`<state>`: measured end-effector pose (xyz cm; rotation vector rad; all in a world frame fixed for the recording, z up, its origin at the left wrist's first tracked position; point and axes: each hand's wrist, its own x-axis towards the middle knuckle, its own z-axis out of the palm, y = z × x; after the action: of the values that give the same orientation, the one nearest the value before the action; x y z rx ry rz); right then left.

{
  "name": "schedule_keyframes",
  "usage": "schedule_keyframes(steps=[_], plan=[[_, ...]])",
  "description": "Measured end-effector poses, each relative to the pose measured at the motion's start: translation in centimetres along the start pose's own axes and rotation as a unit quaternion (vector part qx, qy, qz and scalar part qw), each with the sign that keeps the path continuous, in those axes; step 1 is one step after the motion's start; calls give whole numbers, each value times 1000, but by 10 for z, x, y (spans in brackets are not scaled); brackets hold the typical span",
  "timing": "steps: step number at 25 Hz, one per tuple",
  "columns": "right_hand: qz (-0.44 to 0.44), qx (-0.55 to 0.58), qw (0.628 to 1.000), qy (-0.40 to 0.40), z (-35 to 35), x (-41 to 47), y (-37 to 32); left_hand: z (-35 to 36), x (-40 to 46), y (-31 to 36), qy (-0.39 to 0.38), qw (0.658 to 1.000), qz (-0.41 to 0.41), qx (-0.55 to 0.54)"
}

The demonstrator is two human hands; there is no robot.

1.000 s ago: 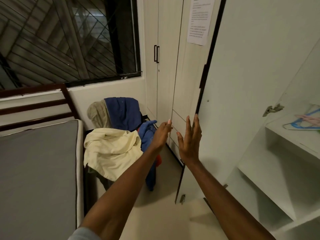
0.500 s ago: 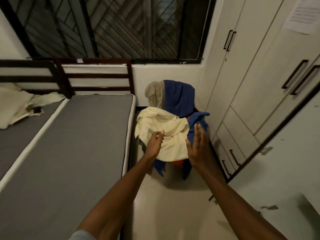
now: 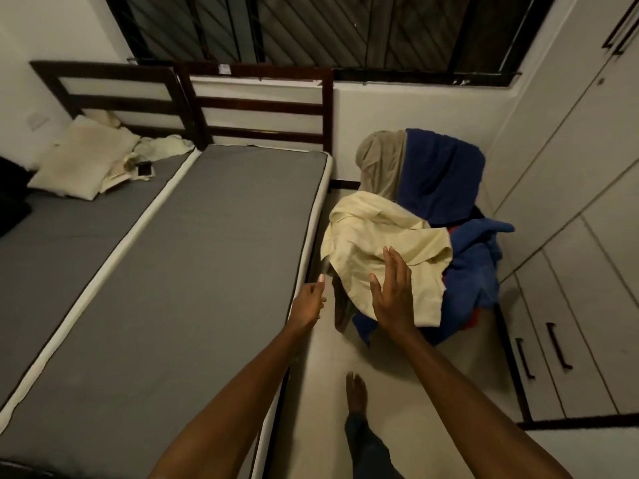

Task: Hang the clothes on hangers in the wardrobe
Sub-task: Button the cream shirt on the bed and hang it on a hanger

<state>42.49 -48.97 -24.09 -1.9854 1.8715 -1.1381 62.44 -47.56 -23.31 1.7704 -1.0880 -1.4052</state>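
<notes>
A pile of clothes lies on a chair between the bed and the wardrobe. On top is a cream garment [image 3: 380, 236]. Behind it hang a dark blue cloth [image 3: 439, 174] and a beige one [image 3: 380, 164], and a lighter blue piece [image 3: 477, 257] spills down the right side. My right hand [image 3: 392, 292] is held flat with straight fingers just in front of the cream garment's lower edge. My left hand [image 3: 307, 302] hovers to its left beside the mattress edge, fingers loosely bent, holding nothing. No hangers are in view.
A grey mattress [image 3: 173, 271] on a dark-framed bed fills the left, with a pillow [image 3: 83, 160] on a second bed beyond. Closed wardrobe doors and drawers [image 3: 567, 271] line the right. My bare foot [image 3: 356, 392] stands on the narrow floor strip.
My view has turned left and down, away from the open wardrobe toward the chair. Both hands have come closer to the cream garment, and my foot has stepped forward.
</notes>
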Motion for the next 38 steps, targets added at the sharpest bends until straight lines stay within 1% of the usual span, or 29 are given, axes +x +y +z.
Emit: schedule_keyframes(steps=[3,5,8,10,13,15,18,21,23,25,27,28,31,34,36,38], plan=[[6,4,999,-53,56,36,33,9,59,-17,13,998,-53,30],[33,-5,995,-90,88,62,56,18,96,-22,37,994,-97,22],[51,-48,985,-154,131,100,94,31,154,-20,66,990,-128,-4],[62,-90,976,-188,159,127,113,40,192,-13,72,988,-139,7],[100,-135,957,-235,196,161,137,51,247,-3,58,987,-152,18],[124,-158,946,-256,221,181,151,55,286,-4,60,988,-142,19],[135,-174,937,-273,254,201,169,56,339,-4,67,988,-138,25],[123,-185,936,-274,281,208,180,57,395,-15,87,985,-149,26],[124,-177,934,-285,298,216,189,58,437,-34,63,974,-216,20],[118,-177,931,-297,308,220,197,62,472,-64,34,956,-292,-23],[110,-166,930,-309,313,224,202,63,486,-71,7,947,-313,-77],[114,-144,929,-321,315,226,204,62,488,-67,3,948,-305,-96],[142,-78,920,-358,316,233,203,56,490,-55,25,966,-242,-83],[127,-126,904,-388,306,238,189,46,470,-22,40,980,-170,-91],[100,-136,911,-377,295,236,168,47,445,10,31,989,-127,-76],[96,-104,929,-342,282,233,147,53,416,45,24,996,-74,-32]])
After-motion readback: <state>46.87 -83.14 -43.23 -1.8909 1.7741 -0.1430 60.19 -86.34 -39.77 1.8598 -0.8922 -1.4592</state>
